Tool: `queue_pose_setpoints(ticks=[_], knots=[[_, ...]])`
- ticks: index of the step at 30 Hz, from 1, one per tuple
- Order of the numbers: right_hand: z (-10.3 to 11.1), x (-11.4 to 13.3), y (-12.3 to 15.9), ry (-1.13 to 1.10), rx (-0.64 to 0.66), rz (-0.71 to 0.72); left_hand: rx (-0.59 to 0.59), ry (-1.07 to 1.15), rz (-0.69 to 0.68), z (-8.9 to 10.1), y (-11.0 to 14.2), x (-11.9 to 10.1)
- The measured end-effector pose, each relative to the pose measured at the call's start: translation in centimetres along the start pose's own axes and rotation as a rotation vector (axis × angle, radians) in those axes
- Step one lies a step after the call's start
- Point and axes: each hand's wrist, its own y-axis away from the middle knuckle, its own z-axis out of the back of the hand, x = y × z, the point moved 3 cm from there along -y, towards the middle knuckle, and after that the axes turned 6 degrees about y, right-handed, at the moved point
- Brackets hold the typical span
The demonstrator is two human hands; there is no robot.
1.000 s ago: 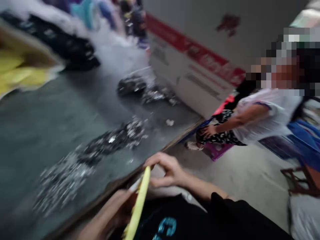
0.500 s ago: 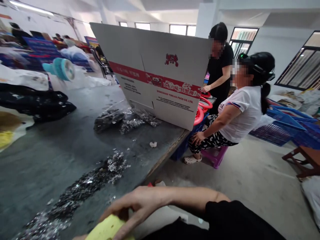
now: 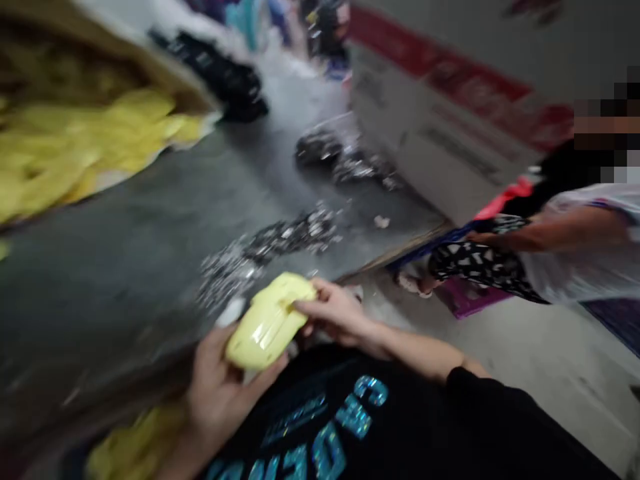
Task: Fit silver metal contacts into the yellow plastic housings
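Observation:
A pale yellow moulded plastic piece (image 3: 270, 321) sits in front of my chest, at the near edge of the grey table (image 3: 125, 247). My left hand (image 3: 215, 393) grips it from below, fingers curled round its lower end. My right hand (image 3: 335, 313) pinches its upper end with thumb and fingertips. Just beyond the piece lies a scatter of small shiny dark bits (image 3: 270, 243) on the table. The picture is blurred by head motion.
A heap of yellow plastic pieces (image 3: 75, 153) fills a box at the far left. Bags of dark bits (image 3: 320, 147) lie by a white and red cardboard box (image 3: 450, 113). A seated person (image 3: 550, 240) is at the right on a purple stool (image 3: 465, 297).
The view has swung back down from the room to the table. The yellow piece now lies flat between both hands, higher in view; my right hand has shifted onto its upper end.

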Motion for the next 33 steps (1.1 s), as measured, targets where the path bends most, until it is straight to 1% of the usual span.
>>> queue_pose_setpoints(ticks=[1, 2, 3, 4, 5, 6, 7, 9, 10, 11, 13, 15, 16, 18, 21, 23, 25, 27, 30, 31, 33], knots=[[-0.2, -0.3, 0.5, -0.013, 0.038, -0.037, -0.219, -0.011, -0.008, 1.0, 2.5, 0.1], [-0.2, -0.6, 0.7, -0.028, 0.078, -0.072, -0.451, -0.014, -0.078, 1.8, 4.7, 0.1], [-0.1, -1.0, 0.6, -0.041, 0.11, -0.099, -0.529, -0.026, -0.083, 2.0, 6.1, 0.3], [0.0, -1.5, 0.5, -0.05, 0.149, -0.137, -0.547, -0.021, -0.055, 2.1, 6.9, 0.7], [0.1, -1.8, 0.5, -0.042, 0.195, -0.163, -0.518, 0.018, -0.05, 2.2, 7.3, 1.0], [0.3, -1.8, 0.5, -0.005, 0.261, -0.175, -0.487, 0.073, -0.027, 2.3, 7.5, 1.3], [0.5, -1.5, 0.6, 0.06, 0.343, -0.165, -0.48, 0.137, -0.018, 2.5, 7.6, 1.3], [1.0, 0.0, 1.0, 0.26, 0.488, -0.083, -0.509, 0.26, -0.013, 3.0, 7.7, 0.9], [1.5, 1.2, 1.1, 0.386, 0.506, -0.009, -0.536, 0.311, -0.016, 3.3, 7.9, 0.5], [2.0, 2.5, 1.0, 0.524, 0.463, 0.078, -0.554, 0.352, -0.015, 3.6, 8.0, 0.1], [3.0, 5.4, 0.3, 0.79, 0.284, 0.287, -0.556, 0.422, -0.011, 3.9, 8.4, -0.6], [3.3, 7.4, -0.9, 1.004, 0.133, 0.477, -0.529, 0.497, 0.022, 4.0, 8.7, -0.8], [3.2, 8.0, -1.7, 1.095, 0.093, 0.551, -0.515, 0.528, 0.037, 3.9, 8.8, -0.8], [2.7, 8.3, -3.6, 1.28, 0.055, 0.648, -0.501, 0.578, 0.055, 3.7, 8.9, -0.5], [1.3, 7.7, -6.8, 1.527, 0.055, 0.712, -0.512, 0.6, 0.054, 3.5, 8.9, 0.0], [0.4, 7.0, -8.6, 1.63, 0.079, 0.733, -0.523, 0.604, 0.064, 3.5, 8.8, 0.4], [-0.1, 6.5, -9.6, 1.694, 0.098, 0.746, -0.513, 0.603, 0.073, 3.5, 8.7, 0.5], [-0.2, 6.3, -9.7, 1.734, 0.131, 0.756, -0.497, 0.602, 0.072, 3.6, 8.6, 0.4], [0.3, 6.7, -8.4, 1.729, 0.182, 0.779, -0.497, 0.62, 0.049, 3.7, 8.5, 0.2], [0.6, 7.0, -7.9, 1.711, 0.182, 0.78, -0.501, 0.634, 0.042, 3.8, 8.4, 0.1], [1.2, 7.6, -7.0, 1.673, 0.14, 0.763, -0.504, 0.665, 0.041, 3.8, 8.2, 0.1]])
